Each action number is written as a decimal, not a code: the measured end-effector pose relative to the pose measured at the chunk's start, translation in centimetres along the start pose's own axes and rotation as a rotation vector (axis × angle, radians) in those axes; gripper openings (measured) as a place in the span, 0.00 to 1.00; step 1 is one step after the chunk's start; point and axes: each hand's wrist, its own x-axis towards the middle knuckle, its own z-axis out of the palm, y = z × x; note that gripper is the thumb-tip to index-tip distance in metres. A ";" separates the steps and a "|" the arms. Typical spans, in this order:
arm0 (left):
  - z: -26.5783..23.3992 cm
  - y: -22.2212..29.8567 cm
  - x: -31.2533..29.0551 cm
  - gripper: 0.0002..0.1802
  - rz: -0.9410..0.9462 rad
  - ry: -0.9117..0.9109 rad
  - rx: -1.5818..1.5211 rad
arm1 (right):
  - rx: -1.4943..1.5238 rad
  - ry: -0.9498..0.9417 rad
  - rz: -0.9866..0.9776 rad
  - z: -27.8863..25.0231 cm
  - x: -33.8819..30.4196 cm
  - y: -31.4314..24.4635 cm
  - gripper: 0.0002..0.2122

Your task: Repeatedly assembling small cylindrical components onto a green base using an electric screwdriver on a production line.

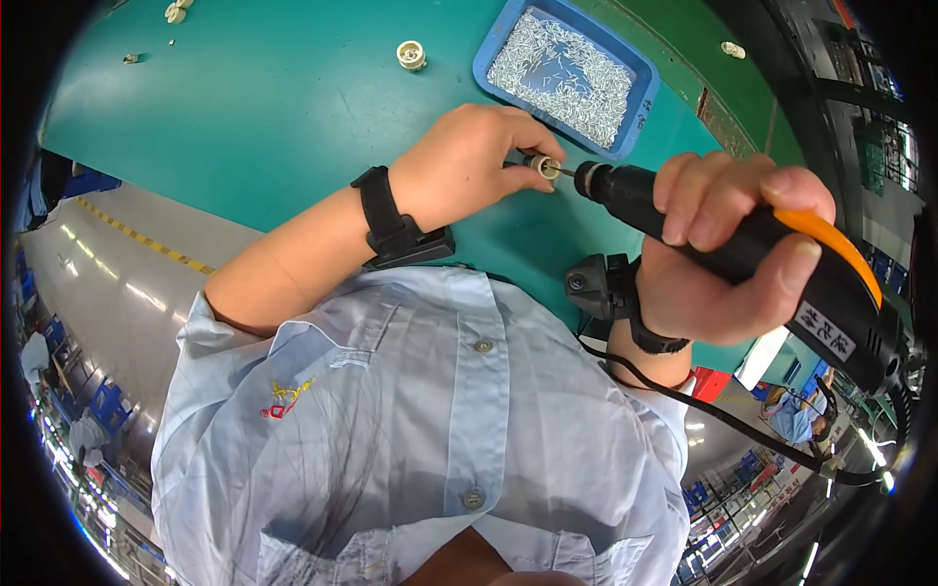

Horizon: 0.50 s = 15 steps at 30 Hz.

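Observation:
My left hand [464, 161] pinches a small cream cup-shaped plastic part [550, 169] between thumb and fingertips, with its hollow side turned to the right. In my right hand [728, 230] is a black electric screwdriver [633, 193] with an orange lever, held nearly level. Its thin bit points left and reaches the part's opening; whether it sits on a screw inside is too small to tell. Just beyond both hands lies a blue tray [547, 119] holding many small silver screws or pins [606, 103]. Another cream cup-shaped part [411, 56] stands on the green table, farther off.
The green table [244, 107] spans the far side. Small cream pieces [177, 11] lie at the far left, and another cream piece [733, 50] at the far right. A black cable [723, 430] loops below the screwdriver. Black devices are strapped to both wrists.

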 end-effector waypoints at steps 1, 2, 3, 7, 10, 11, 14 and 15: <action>-0.1 -0.2 0.0 0.11 0.021 -0.013 -0.005 | -0.003 0.001 0.000 0.1 0.0 0.1 0.17; -0.1 -0.2 0.1 0.12 0.042 -0.025 -0.010 | -0.029 0.009 0.009 0.3 0.1 0.2 0.17; -0.2 -0.2 0.1 0.12 0.043 -0.026 -0.012 | -0.056 0.017 0.018 0.4 0.2 0.2 0.17; -0.5 0.0 0.0 0.12 -0.024 -0.084 0.007 | -0.107 0.046 0.040 0.6 0.1 0.7 0.16; -0.4 -0.1 -0.1 0.12 -0.024 -0.083 0.013 | -0.096 0.056 0.050 0.7 0.0 1.0 0.15; -0.3 -0.2 -0.1 0.12 -0.025 -0.081 0.013 | -0.074 0.058 0.052 0.6 0.1 1.1 0.15; 0.1 -0.5 0.0 0.12 0.035 -0.024 0.001 | -0.051 0.046 0.059 0.5 0.2 1.2 0.15; 0.0 -0.5 0.0 0.12 0.033 -0.021 0.002 | -0.048 0.034 0.061 0.5 0.2 1.3 0.15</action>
